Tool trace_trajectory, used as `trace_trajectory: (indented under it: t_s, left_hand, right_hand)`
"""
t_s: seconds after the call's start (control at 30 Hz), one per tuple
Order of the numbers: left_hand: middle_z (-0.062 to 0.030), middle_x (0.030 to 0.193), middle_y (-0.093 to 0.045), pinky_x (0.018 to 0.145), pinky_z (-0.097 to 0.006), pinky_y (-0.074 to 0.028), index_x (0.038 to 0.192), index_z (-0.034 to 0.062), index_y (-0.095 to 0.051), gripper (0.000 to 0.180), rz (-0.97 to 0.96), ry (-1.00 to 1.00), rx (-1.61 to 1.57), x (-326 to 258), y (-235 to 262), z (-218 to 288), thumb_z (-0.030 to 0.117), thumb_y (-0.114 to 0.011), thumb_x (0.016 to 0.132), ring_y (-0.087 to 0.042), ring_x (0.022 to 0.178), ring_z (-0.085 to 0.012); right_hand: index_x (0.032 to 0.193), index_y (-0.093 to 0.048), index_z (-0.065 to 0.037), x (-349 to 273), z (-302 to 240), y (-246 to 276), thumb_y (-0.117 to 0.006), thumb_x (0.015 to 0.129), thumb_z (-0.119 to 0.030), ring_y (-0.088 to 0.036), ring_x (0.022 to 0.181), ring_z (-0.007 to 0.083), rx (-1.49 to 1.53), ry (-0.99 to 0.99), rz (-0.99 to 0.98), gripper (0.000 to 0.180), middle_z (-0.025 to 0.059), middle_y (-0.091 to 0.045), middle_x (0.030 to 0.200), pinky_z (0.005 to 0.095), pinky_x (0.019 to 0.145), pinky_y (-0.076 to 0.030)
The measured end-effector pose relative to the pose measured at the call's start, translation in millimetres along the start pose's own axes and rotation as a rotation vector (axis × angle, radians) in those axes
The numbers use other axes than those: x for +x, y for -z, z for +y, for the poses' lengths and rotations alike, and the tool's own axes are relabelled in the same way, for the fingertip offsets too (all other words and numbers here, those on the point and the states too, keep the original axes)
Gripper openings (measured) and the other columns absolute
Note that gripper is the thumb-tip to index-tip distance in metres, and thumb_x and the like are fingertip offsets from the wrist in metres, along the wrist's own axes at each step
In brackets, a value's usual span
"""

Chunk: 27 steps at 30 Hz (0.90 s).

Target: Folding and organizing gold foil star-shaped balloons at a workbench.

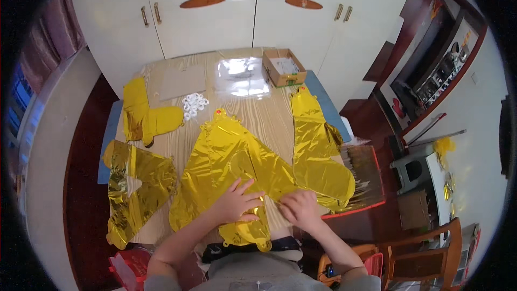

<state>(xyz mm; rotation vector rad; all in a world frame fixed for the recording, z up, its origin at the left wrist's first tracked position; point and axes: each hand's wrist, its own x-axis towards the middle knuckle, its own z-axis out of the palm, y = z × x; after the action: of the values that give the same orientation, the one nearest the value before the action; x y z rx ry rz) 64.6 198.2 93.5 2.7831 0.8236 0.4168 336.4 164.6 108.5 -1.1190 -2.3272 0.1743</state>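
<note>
A large flat gold foil balloon lies across the middle of the wooden-patterned table, wrinkled and uninflated, its lower end near my body. My left hand rests on its lower middle with fingers spread. To the right, my right hand has its fingers curled in and pressed together at the balloon's edge; the exact pinch is partly hidden. More flat gold foil balloons lie around: one at the upper left, one at the lower left with a pale patch, and one on the right.
White rings lie in a pile behind the balloon. Farther back are a flat grey sheet, clear plastic bags and an open cardboard box. A red-edged clear package sits at the right. A wooden chair stands lower right.
</note>
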Motion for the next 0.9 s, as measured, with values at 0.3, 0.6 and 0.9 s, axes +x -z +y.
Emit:
trace_trajectory:
  t_s: [0.3, 0.6, 0.9]
  left_hand:
    - [-0.0014, 0.145, -0.045, 0.107, -0.059, -0.03, 0.121, 0.0189, -0.06, 0.046, -0.026, -0.053, 0.089, -1.6, -5.0, -5.2, 0.052, -0.059, 0.088, -0.035, 0.137, -0.0356]
    - [-0.0034, 0.148, -0.042, 0.112, -0.058, -0.024, 0.122, 0.0159, -0.059, 0.049, -0.076, -0.029, 0.046, -6.7, -2.8, -7.2, 0.052, -0.057, 0.089, -0.029, 0.141, -0.0359]
    - [-0.0039, 0.149, -0.04, 0.112, -0.058, -0.024, 0.122, 0.0164, -0.058, 0.049, -0.097, -0.023, 0.056, -9.1, -3.2, -11.3, 0.051, -0.061, 0.087, -0.028, 0.141, -0.0356]
  right_hand:
    - [0.106, -0.066, -0.009, 72.7, 48.8, -15.5, -0.073, 0.071, -0.044, -0.048, 0.109, 0.0307, -0.31, -0.476, -0.143, 0.051, 0.0134, -0.055, 0.115, 0.0459, 0.089, -0.036]
    - [0.111, -0.062, -0.009, 97.4, 51.8, -6.7, -0.068, 0.074, -0.045, -0.057, 0.102, 0.0313, -0.077, -0.586, -0.357, 0.052, 0.0119, -0.065, 0.098, 0.0482, 0.092, -0.034]
    - [0.113, -0.058, -0.002, 69.0, 60.7, 24.1, -0.074, 0.079, -0.032, -0.062, 0.082, 0.0173, 0.356, -0.557, -0.415, 0.048, 0.0098, -0.067, 0.086, 0.0314, 0.078, -0.048]
